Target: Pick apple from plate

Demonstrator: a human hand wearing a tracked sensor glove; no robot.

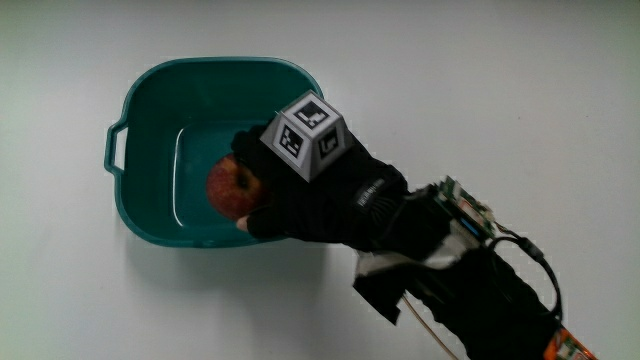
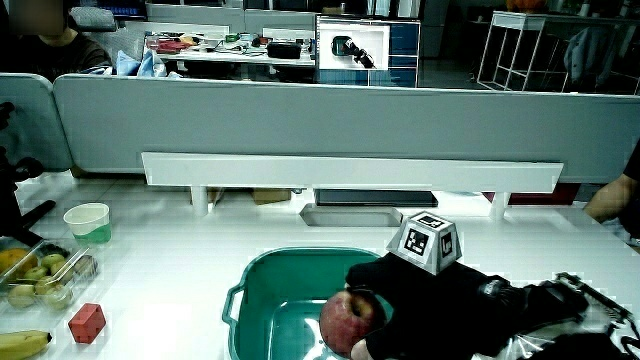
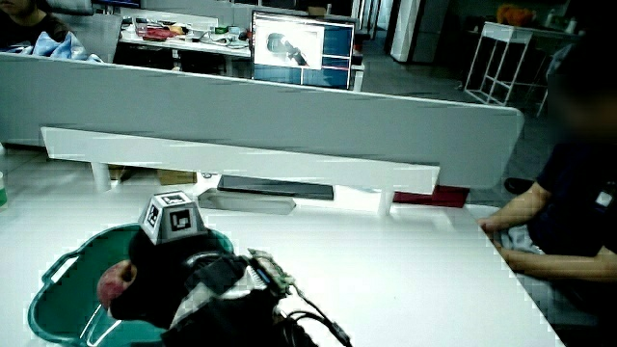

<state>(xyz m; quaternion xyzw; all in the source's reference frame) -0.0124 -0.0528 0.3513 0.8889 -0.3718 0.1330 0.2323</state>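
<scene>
The hand (image 1: 310,195) is down inside the teal basin (image 1: 150,90), and its fingers (image 1: 262,215) are curled round the apple (image 1: 230,188), closed onto the fruit rather than spread. From above, the glove covers one side of the apple and a fingertip hooks under the edge of it that lies nearer the person; the other red side stays bare. The patterned cube (image 1: 308,135) on the back of the hand sits tilted, right above the knuckles.

In a side view the apple (image 2: 345,322) shows red with a pale yellowish patch, low in the basin (image 2: 262,285), with the hand (image 2: 430,305) wrapped against it and the thumb side arching over the top. Whether the apple rests on the basin floor or is just clear of it, I can't tell. The forearm (image 1: 480,290) runs out over the basin's rim toward the person, with a small circuit board (image 1: 465,205) and cables strapped on it.

In a side view the hand (image 3: 154,280) hides most of the apple (image 3: 116,284); only a reddish sliver peeks out beside the glove.

At the table's edge there's a paper cup (image 2: 88,222), a clear box of fruit (image 2: 40,275), a little red block (image 2: 87,322) and a banana (image 2: 22,343), all well apart from the basin.
</scene>
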